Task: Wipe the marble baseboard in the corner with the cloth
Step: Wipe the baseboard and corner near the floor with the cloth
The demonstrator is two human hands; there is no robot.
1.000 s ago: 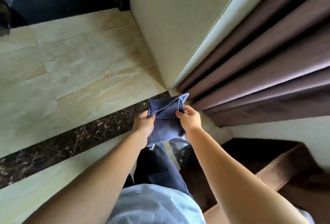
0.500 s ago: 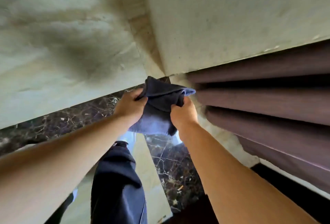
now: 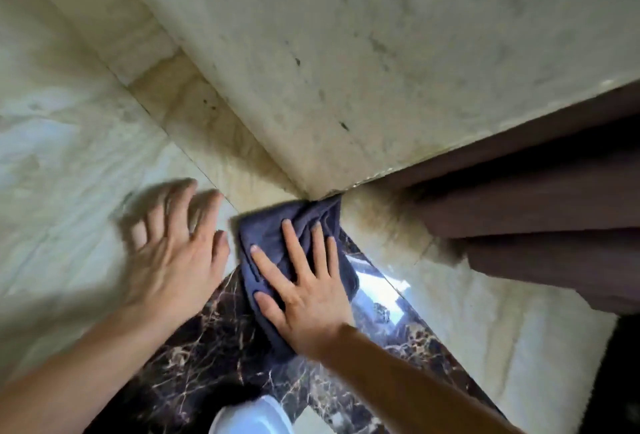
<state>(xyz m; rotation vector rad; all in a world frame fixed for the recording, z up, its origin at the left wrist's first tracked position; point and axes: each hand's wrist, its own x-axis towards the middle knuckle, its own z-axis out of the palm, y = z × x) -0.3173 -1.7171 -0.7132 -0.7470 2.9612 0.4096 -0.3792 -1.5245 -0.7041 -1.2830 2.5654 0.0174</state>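
A dark blue cloth (image 3: pixel 268 232) lies bunched on the dark veined marble strip (image 3: pixel 214 347), its far end pushed into the corner where two beige walls (image 3: pixel 346 52) meet. My right hand (image 3: pixel 304 298) presses flat on the cloth with fingers spread, pinning it to the marble. My left hand (image 3: pixel 173 260) is blurred, open and empty, resting on the pale floor tile just left of the cloth. A beige marble skirting band (image 3: pixel 194 111) runs along the foot of the left wall face toward the corner.
Brown curtain folds (image 3: pixel 536 208) hang right of the corner, reaching close to the floor. Pale marble floor tiles (image 3: pixel 69 156) spread to the left. A light-coloured piece of my clothing (image 3: pixel 252 416) shows at the bottom edge. The dark strip reflects bright light beside my right hand.
I have crouched much closer to the corner. The cloth, held up in both hands before, now lies on the dark marble under my right palm, and my left hand has let go.
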